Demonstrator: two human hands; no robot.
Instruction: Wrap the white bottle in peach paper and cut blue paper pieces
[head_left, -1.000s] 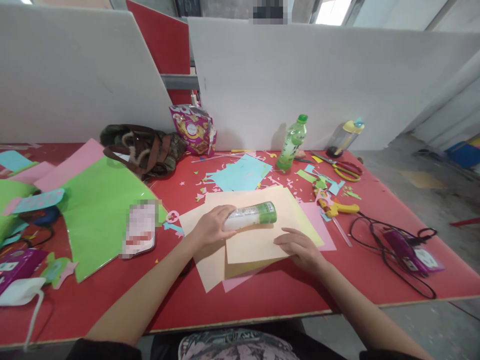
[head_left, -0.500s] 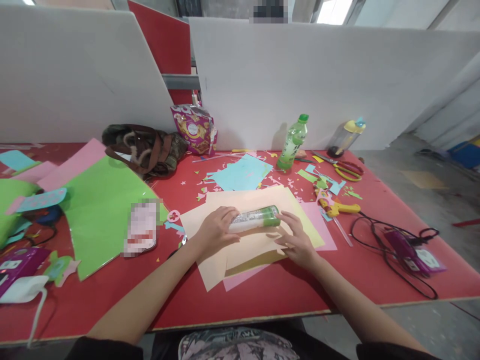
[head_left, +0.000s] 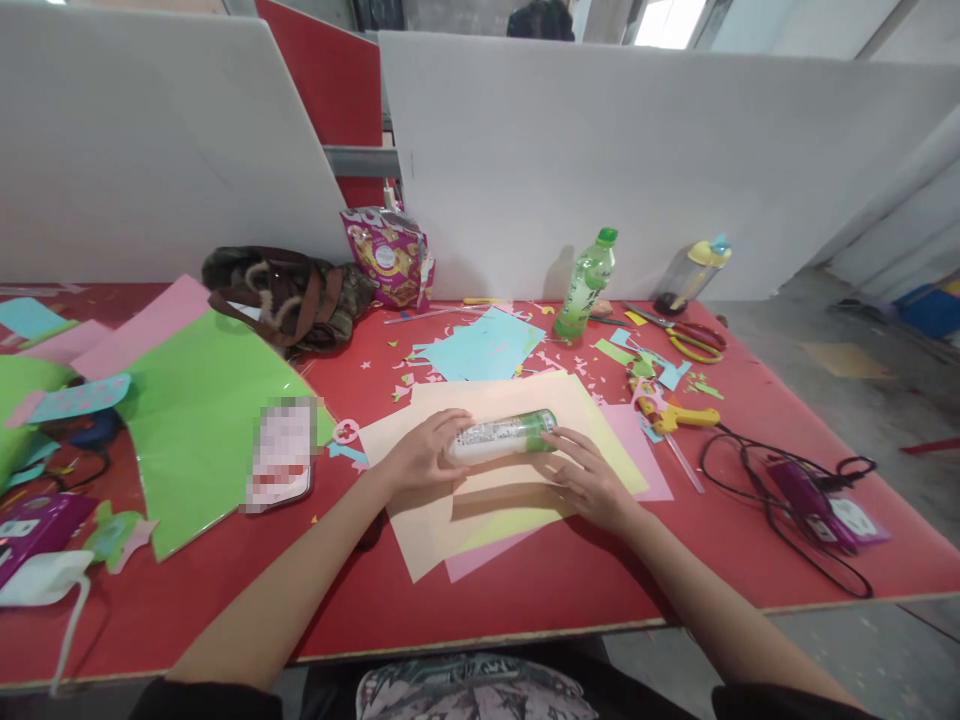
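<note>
A white cylindrical bottle with printed text and a green right end lies level above the stacked paper sheets. My left hand is closed around its left end, thumb below and fingers on top. At the green end, my right hand has its fingers spread, with the fingertips touching or very close to it. Under both hands lies a peach sheet over yellow paper and pink paper.
Blue sheets and scraps lie behind. A green drink bottle, scissors, a yellow glue gun and a cabled purple box are at right. A phone rests on green sheet at left; a bag sits behind.
The bottle has shifted slightly left with my left hand. My right fingers have drawn closer together and moved a little left and down at the green end.
</note>
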